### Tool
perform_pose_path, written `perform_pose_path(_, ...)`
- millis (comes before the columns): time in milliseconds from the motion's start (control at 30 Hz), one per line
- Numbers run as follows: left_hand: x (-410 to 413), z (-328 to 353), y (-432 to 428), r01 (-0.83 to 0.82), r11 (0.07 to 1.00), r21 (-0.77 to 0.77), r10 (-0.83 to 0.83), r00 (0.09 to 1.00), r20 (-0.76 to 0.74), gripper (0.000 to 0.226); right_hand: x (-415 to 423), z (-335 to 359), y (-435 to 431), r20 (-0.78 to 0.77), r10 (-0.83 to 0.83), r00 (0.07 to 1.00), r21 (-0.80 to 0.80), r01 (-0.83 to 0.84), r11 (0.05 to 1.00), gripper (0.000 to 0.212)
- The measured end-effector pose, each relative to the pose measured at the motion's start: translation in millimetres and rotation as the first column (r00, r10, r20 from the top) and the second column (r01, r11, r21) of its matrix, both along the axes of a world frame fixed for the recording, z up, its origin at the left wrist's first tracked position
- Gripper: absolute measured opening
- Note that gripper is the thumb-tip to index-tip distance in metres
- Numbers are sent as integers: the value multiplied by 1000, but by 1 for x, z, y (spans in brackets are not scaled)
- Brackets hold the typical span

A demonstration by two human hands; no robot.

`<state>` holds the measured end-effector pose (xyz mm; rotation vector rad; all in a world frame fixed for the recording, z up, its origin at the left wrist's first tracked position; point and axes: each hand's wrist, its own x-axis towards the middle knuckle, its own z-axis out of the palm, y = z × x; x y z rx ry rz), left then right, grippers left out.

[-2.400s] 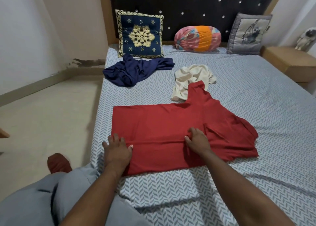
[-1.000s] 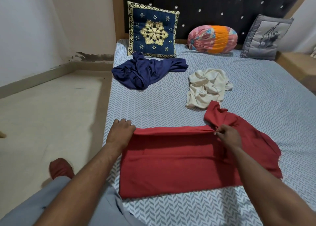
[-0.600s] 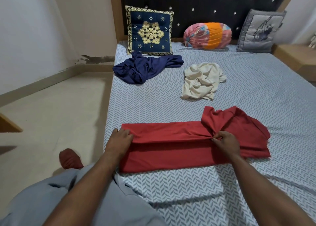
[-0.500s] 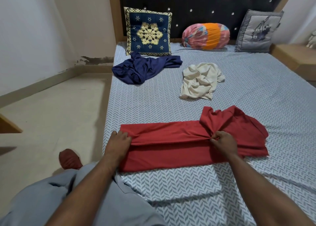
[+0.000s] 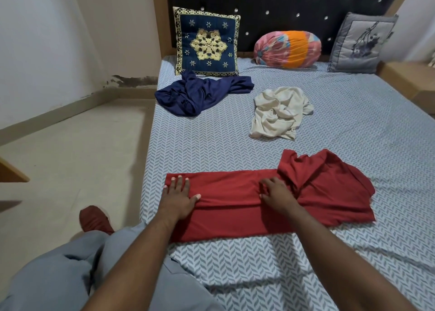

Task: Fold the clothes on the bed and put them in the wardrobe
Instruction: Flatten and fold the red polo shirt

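While the left hand (image 5: pixel 179 197) lies flat with fingers spread on the left end of the folded red garment (image 5: pixel 230 214), the right hand (image 5: pixel 277 196) presses its middle, fingers loosely extended, gripping nothing. The garment lies on the bed (image 5: pixel 211 145) near its front edge, bunched at right

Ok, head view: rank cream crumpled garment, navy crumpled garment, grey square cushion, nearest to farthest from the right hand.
1. Cream crumpled garment, ahead of right hand.
2. Navy crumpled garment, back left.
3. Grey square cushion, far back right.
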<state>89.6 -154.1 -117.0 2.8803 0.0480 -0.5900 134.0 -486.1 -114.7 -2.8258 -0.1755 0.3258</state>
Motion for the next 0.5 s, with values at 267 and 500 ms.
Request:
perform_pose_path(267, 37, 3, 13, -66, 984, 168, 74, 996, -42, 81, 17, 1, 16, -102, -62, 993, -129, 48, 990, 69)
perform_pose_path(500, 50, 15, -83, 305, 951, -55, -300, 950, 86, 72, 35, 3, 6, -9, -130, 991, -48, 129, 990, 34)
